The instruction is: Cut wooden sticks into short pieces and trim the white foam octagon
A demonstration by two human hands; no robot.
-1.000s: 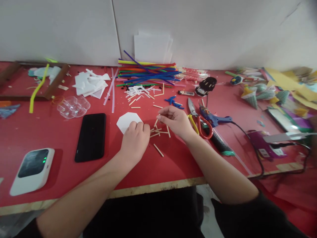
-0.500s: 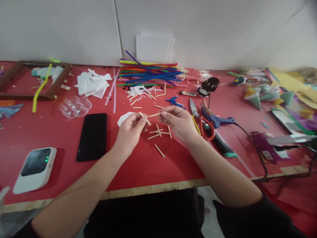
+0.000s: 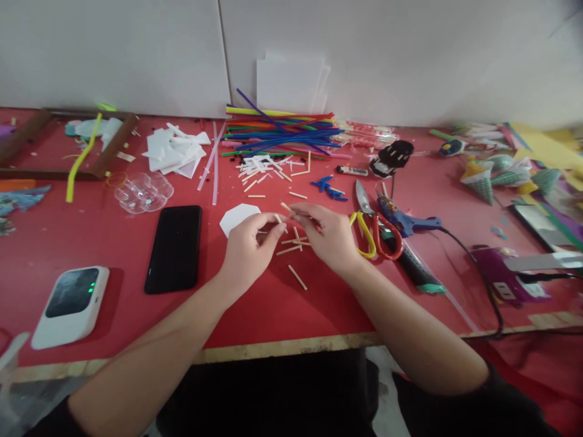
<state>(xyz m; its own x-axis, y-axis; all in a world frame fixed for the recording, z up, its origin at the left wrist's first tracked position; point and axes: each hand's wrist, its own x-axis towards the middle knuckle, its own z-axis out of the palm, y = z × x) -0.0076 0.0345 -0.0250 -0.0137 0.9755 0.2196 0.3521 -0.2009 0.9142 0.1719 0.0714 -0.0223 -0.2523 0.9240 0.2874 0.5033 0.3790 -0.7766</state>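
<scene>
Between thumb and fingers my left hand (image 3: pixel 255 243) pinches a short wooden stick (image 3: pixel 281 223). My right hand (image 3: pixel 325 233), close beside it, is closed on a second short wooden stick (image 3: pixel 286 207) that sticks out past the fingertips; part of it is hidden. Both hands hover over the red table. Beneath them lie several loose wooden sticks (image 3: pixel 298 277), some crossing each other. A white paper piece with angled corners (image 3: pixel 237 217) rests just behind my left hand, which covers part of it.
Scissors (image 3: pixel 363 203) and a blue glue gun (image 3: pixel 403 218) lie right of my hands. A black phone (image 3: pixel 173 249) and a white device (image 3: pixel 70 309) are at left. Behind are colourful pipe cleaners (image 3: pixel 282 133), white strips (image 3: pixel 259 165) and blue pieces (image 3: pixel 325 185).
My right hand has turned its stick from lying nearly level to pointing up and left, and the hands have come closer together. The whole view has shifted slightly.
</scene>
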